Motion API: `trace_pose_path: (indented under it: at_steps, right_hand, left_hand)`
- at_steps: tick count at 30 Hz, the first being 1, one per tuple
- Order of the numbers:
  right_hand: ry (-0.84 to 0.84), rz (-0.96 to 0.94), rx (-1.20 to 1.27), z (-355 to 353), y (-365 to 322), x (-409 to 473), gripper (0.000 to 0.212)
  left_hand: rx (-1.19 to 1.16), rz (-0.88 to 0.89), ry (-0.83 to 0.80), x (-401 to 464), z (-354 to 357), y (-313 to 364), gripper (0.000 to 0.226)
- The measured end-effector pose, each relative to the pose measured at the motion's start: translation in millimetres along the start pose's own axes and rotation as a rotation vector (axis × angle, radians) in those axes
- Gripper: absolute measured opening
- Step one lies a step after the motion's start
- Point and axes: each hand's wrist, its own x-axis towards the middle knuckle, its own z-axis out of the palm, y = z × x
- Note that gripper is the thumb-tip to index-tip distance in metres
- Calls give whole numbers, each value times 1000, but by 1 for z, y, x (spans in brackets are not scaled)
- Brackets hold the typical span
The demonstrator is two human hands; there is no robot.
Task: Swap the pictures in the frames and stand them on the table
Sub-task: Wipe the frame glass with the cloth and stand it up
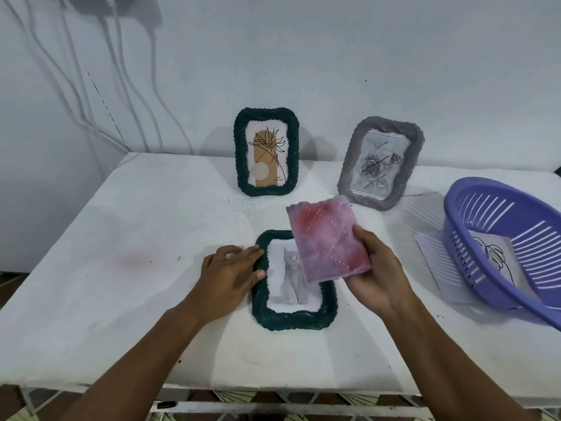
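White cloth-covered table against a pale wall; white cables hang down the wall at far left.

Left hand: fingers straight and spread, resting on the left edge of a dark green woven-rim picture frame that lies flat, face up, near the front of the table. Nothing gripped. Frame holds a picture of a grey cat, sitting.

Behind it, at the back of the table: a second dark green woven-rim frame, standing upright, holding a tan arch-and-line-flower print.

Right hand: thumb and fingers clamped on a folded pink-purple cloth, held above the flat frame's upper right corner and covering part of it.

Right of centre, back: grey ribbed-rim frame, standing, tilted back, with a grey rose picture inside.

Far right: purple slotted plastic basket, tipped, near rim lower. Inside it, one white sheet with a black line drawing, seen partly through the slots. Whether the sheet lies wholly inside the basket or partly under it, cannot tell
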Motion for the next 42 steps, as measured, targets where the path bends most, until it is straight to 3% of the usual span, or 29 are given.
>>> trace_pose_path:
  at_steps: [3,8,10,15,18,21,28,36,39,42]
  right_hand:
    - [-40,-4,65,4,3,9,20]
    - [-66,-5,60,15,10,17,30]
    - [-27,-50,2,20,12,21,36]
    - [72,-300,-310,26,15,28,17]
    - [4,-223,-248,29,22,27,17]
    - [-91,-92,-93,33,33,29,22]
    - [-90,9,-154,39,46,37,24]
    - [-80,-163,-633,44,54,45,31]
    - [-115,-177,-640,52,65,49,27]
    - [-69,-127,-523,64,85,59,26]
  left_hand:
    - [-283,-93,98,5,-14,36,53]
    - [-976,-169,27,24,-30,85,55]
    - [-1116,-167,17,29,-37,90,52]
    - [-1145,-204,102,33,-49,82,33]
    - [-1194,-238,101,31,-53,74,25]
    - [-1273,-296,80,29,-55,68,33]
    - [-1385,-261,68,23,-58,51,41]
    - [-1104,-253,229,16,-63,32,27]
    - [-1101,-274,239,10,-71,24,32]
    - [-1249,-319,193,1,-81,10,47]
